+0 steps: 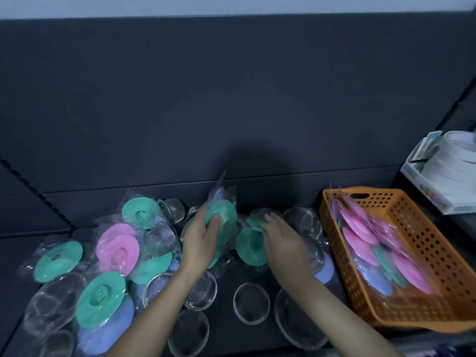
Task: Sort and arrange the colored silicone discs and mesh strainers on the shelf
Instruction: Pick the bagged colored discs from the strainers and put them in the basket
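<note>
Roughly midway: the left grip (199,240) clasps a bagged green stack (225,217); the right grip (280,240) reaches a green disc (251,249), its hold too blurred to tell. Right of it, the basket (373,191) is part-filled; leftward, loose discs (118,249) and strainers (159,238) litter the shelf (270,199)

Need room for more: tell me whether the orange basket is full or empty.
Partly filled: bagged discs lean along the left side of the orange basket, its right half bare.
</note>
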Motion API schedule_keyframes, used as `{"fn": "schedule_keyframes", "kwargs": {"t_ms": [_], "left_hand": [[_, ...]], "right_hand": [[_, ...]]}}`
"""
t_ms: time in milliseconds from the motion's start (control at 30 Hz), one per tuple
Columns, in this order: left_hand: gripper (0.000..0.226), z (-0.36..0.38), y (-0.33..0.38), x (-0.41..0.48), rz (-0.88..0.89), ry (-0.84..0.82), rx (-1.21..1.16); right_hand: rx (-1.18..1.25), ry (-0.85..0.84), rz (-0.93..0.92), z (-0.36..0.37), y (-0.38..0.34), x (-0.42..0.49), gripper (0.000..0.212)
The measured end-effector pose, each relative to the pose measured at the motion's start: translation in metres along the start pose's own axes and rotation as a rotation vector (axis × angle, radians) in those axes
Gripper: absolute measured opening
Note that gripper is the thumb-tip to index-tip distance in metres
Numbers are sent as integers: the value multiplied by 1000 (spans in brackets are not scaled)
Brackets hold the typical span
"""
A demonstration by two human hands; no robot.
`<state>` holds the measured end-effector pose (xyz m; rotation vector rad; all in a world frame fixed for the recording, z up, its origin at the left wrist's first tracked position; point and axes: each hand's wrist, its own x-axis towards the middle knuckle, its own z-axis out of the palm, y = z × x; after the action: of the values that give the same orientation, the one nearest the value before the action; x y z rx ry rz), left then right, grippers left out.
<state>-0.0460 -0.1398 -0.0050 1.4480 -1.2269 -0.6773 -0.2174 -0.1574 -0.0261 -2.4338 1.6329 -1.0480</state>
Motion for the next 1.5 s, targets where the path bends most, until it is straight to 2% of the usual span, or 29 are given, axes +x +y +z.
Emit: {"fn": "schedule_keyframes", "kwargs": {"t_ms": [67, 133, 200, 267, 367, 500, 700, 833, 933, 1000, 1133, 1200, 1267, 1433, 1500], "left_hand": [[23, 0, 0, 0, -128, 50, -193], [20, -2, 2, 0, -239, 114, -338], [15, -5, 0, 1, -315, 168, -420], [17, -7, 0, 2, -387, 203, -546], [19, -10, 2, 5, -496, 234, -708], [13, -9, 4, 6, -540, 260, -759], [7, -14, 5, 6, -584, 315, -823], [16, -18, 6, 3, -577, 313, -834], [13, -18, 8, 1, -563, 313, -850], [11, -16, 9, 0, -548, 322, -844], [12, -8, 15, -2, -533, 303, -799], [16, 0, 20, -3, -483, 263, -764], [20, 7, 27, -4, -407, 201, -705], [18, 33, 53, -11, -242, 77, -574], [19, 46, 69, -14, -180, 25, -568]], "right_hand": [[-79, -235, 21, 12, 0, -2, 28], [-113, -401, 53, 21, -3, -8, 41], [-178, -569, 84, 29, -7, -14, 74], [-234, -693, 132, 32, -9, -14, 88], [-283, -707, 139, 32, -16, -7, 94], [-370, -725, 171, 39, -23, 1, 93], [-347, -670, 156, 39, -19, 7, 66], [-153, -571, 159, 27, -18, 5, 69], [83, -368, 278, 9, -13, 11, 60], [233, -253, 389, -3, -6, 14, 43], [619, -133, 765, -23, 0, 17, 15], [831, -38, 883, -31, 0, 14, 11], [887, 35, 878, -42, -2, 12, 12], [868, 135, 675, -71, -4, 9, 12], [832, 184, 654, -80, 0, 9, 24]]}}
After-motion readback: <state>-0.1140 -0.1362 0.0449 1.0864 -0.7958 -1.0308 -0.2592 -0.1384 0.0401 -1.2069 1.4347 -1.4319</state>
